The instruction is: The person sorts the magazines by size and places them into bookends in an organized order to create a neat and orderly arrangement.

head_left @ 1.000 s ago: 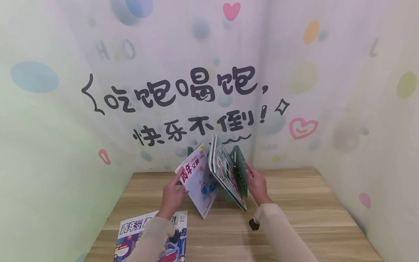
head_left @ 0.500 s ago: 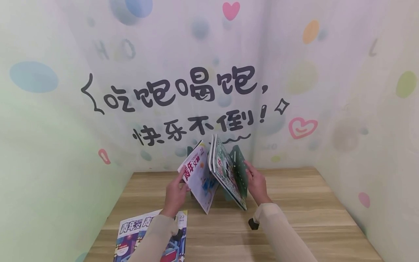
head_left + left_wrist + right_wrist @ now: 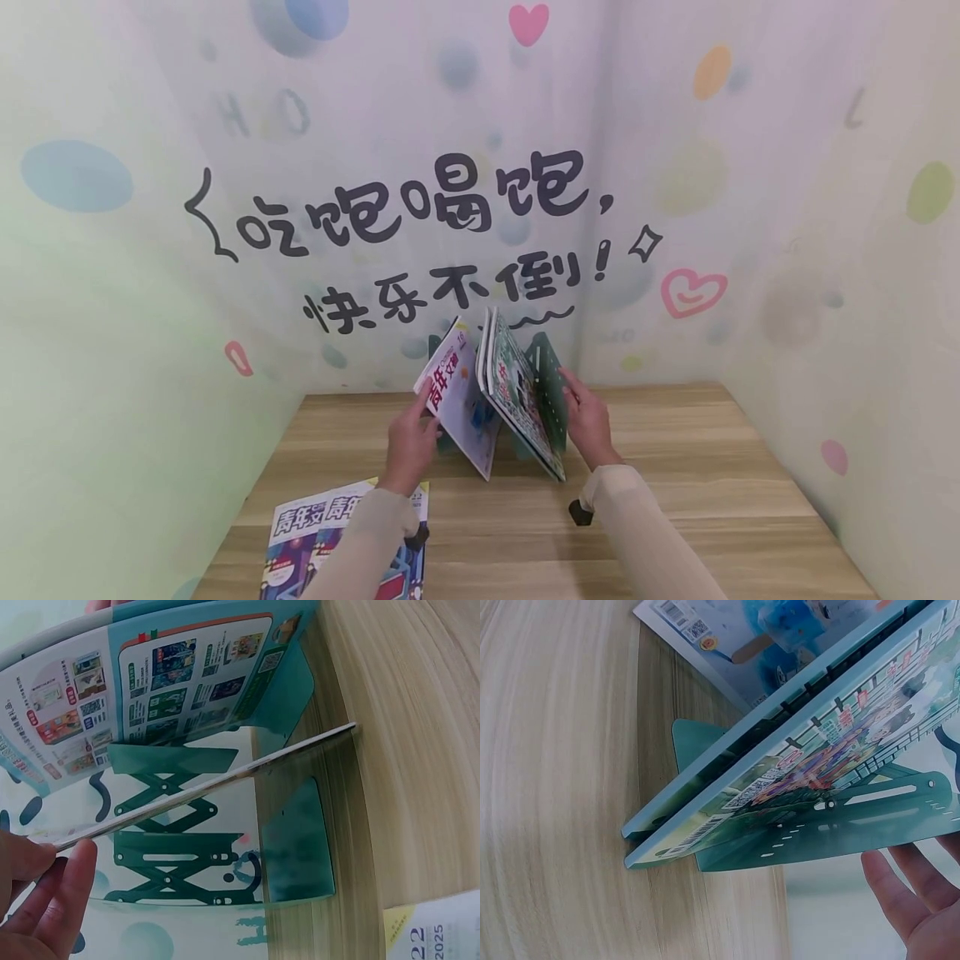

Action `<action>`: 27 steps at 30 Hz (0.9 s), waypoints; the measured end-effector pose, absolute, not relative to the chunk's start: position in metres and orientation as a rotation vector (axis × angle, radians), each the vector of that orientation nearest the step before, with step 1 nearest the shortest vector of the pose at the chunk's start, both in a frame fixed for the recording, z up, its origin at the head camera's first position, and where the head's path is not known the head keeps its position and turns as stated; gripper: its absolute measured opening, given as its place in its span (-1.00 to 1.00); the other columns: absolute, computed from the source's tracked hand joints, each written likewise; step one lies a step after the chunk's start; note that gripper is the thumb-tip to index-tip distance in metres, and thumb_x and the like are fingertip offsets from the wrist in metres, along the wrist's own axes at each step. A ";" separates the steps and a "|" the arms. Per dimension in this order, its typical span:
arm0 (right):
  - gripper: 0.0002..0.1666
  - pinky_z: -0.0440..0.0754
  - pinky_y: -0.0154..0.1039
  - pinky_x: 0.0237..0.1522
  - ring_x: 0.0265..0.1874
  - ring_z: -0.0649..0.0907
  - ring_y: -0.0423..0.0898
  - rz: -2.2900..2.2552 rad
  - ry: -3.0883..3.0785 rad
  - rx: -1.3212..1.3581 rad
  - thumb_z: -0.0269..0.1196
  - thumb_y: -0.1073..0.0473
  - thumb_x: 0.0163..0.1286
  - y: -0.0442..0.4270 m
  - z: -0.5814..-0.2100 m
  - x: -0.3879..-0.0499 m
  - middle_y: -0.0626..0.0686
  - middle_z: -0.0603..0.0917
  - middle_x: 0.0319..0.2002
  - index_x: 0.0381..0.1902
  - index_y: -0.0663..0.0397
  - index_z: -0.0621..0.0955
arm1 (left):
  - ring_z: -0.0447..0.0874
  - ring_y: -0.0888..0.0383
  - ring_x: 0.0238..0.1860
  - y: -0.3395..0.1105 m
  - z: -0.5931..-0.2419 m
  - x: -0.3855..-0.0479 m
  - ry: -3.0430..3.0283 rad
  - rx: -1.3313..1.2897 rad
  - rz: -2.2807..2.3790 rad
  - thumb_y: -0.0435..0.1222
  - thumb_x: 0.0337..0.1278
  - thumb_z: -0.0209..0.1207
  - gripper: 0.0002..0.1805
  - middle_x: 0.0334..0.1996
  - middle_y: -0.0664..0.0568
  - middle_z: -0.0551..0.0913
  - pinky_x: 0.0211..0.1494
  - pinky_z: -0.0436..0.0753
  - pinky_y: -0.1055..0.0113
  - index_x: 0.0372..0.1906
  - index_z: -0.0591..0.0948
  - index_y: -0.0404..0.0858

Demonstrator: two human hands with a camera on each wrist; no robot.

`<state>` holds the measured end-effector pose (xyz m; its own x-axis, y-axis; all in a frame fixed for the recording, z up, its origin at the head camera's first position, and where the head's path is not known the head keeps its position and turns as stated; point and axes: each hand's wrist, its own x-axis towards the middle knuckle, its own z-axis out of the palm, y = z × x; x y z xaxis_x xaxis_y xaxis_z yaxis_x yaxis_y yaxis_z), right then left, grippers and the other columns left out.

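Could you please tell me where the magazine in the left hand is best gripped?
Probably pinch the magazine at its left corner, coming from the left: that thin corner sticks out free, while other magazines stand close on its right.

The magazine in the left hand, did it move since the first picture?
Yes. In the head view, the magazine has moved right and farther back, judged against the table.

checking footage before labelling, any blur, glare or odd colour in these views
Head: soft, even light, smallest print on the held magazine too blurred to read; left wrist: cooler tint, yet "2025" on the corner magazine is legible; right wrist: faint sheen on the green bookend.
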<state>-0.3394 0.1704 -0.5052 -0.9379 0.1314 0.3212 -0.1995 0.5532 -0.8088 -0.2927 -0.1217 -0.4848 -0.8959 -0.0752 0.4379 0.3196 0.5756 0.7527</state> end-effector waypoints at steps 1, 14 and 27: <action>-0.54 0.50 0.13 0.17 0.14 0.55 0.16 1.342 -2.447 0.056 0.00 0.12 0.56 0.170 -0.505 -0.339 0.11 0.44 0.33 0.36 -0.21 0.45 | 0.66 -0.02 -0.03 -0.121 -0.485 -0.293 -2.383 -0.195 -1.251 -0.56 0.17 0.20 -0.16 0.17 -0.21 0.56 -0.21 0.72 0.34 0.49 0.24 0.04; -0.55 0.50 0.13 0.17 0.18 0.52 0.15 1.355 -2.436 0.055 0.00 0.12 0.56 0.171 -0.505 -0.340 0.10 0.44 0.33 0.36 -0.22 0.45 | 0.64 0.09 -0.37 -0.114 -0.485 -0.295 -2.337 -0.233 -1.128 -0.54 0.16 0.22 -0.20 0.03 -0.21 0.64 -0.43 0.66 0.37 0.47 0.28 -0.03; -0.55 0.44 0.15 0.22 0.24 0.48 0.17 1.352 -2.437 0.057 0.00 0.13 0.56 0.171 -0.506 -0.341 0.11 0.43 0.34 0.36 -0.20 0.45 | 0.68 -0.08 -0.05 -0.107 -0.483 -0.303 -2.315 -0.246 -0.937 -0.58 0.05 0.27 -0.21 -0.01 -0.21 0.67 -0.01 0.67 0.08 0.42 0.36 -0.13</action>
